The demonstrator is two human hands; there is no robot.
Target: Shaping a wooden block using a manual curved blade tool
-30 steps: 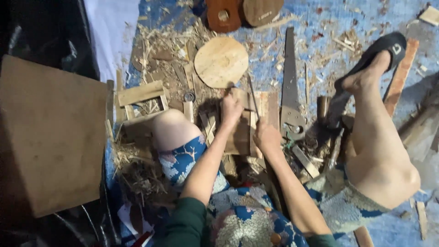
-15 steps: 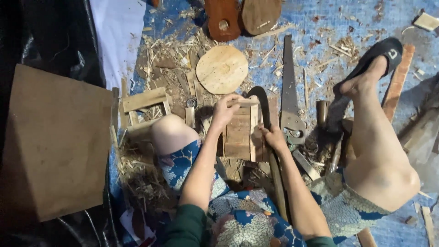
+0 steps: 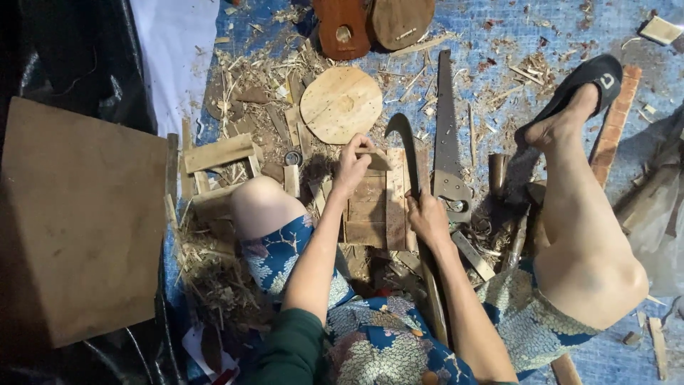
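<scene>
Since earlier: left hand (image 3: 354, 162) has shifted to small wood piece (image 3: 375, 161) at panel's top | right hand (image 3: 427, 217) fingers wrapped round curved blade (image 3: 403, 146) | slatted panel (image 3: 377, 203) on floor between knees | stiff, light, splintery; judged best gripped by edges

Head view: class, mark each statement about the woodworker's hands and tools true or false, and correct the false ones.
1. The left hand pinches a small wood piece over the slatted wooden panel. True.
2. The right hand holds the handsaw. False: it grips a curved blade; the handsaw lies untouched on the blue tarp.
3. A round wooden disc lies beyond the panel. True.
4. Both feet are bare. False: the visible foot wears a black sandal.
</scene>
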